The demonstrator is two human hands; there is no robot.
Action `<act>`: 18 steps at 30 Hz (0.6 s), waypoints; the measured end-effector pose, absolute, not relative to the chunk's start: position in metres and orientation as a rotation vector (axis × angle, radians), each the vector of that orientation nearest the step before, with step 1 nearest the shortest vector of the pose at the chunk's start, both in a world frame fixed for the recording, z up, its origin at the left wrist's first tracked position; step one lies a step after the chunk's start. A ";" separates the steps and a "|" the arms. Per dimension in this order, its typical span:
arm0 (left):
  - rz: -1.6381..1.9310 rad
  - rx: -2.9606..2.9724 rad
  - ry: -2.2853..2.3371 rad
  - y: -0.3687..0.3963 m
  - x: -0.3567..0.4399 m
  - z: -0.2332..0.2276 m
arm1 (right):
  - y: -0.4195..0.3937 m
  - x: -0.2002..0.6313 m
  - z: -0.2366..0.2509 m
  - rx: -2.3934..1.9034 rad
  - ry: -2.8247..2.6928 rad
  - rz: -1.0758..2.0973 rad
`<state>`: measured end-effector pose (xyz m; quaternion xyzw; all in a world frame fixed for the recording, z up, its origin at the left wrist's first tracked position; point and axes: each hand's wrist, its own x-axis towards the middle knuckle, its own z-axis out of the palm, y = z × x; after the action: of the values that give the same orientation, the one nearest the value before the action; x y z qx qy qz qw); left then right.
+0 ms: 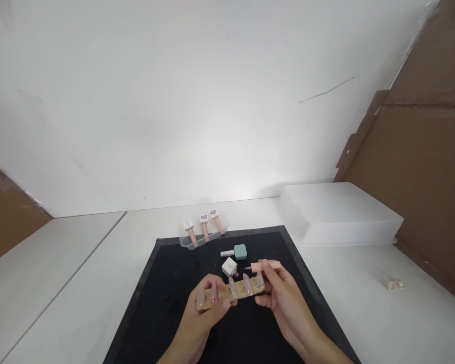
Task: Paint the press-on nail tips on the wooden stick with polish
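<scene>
My left hand (208, 309) grips the left part of a tan nail display strip (225, 293), thumb in front and fingers behind. Several long, pale pinkish false nails (232, 287) stand in a row along it; the second from the left looks darker pink. Between the fingers of my right hand (284, 290) is a peach nail polish brush cap (263, 266), its thin brush pointing left. The lower fingers of that hand are close to the strip's right end; whether they touch it I cannot tell. Just behind the strip sits a white square polish bottle (229, 267), its neck uncapped.
A mint-green bottle with a silver cap (240, 252) lies on the black mat (167, 283). Behind it, three white bottles with peach caps (204, 225) rest in a clear tray (192, 246). A translucent white box (341, 212) and small beige rings (393, 284) are to the right.
</scene>
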<state>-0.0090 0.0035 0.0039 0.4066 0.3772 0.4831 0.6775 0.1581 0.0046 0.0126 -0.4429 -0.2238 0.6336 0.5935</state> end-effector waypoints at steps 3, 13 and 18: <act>1.080 0.890 0.852 0.003 -0.008 0.006 | 0.004 0.157 0.015 -1.013 -0.559 1.460; 1.147 0.848 0.736 0.002 -0.011 0.015 | -0.001 0.154 0.022 -0.958 -0.595 1.527; 1.177 0.759 0.718 0.002 -0.011 0.020 | -0.005 0.151 0.027 -0.919 -0.578 1.569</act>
<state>-0.0106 0.0018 0.0195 0.3414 0.3229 0.5298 0.7061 0.1508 -0.0054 0.0267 -0.3927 -0.2472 0.6708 0.5785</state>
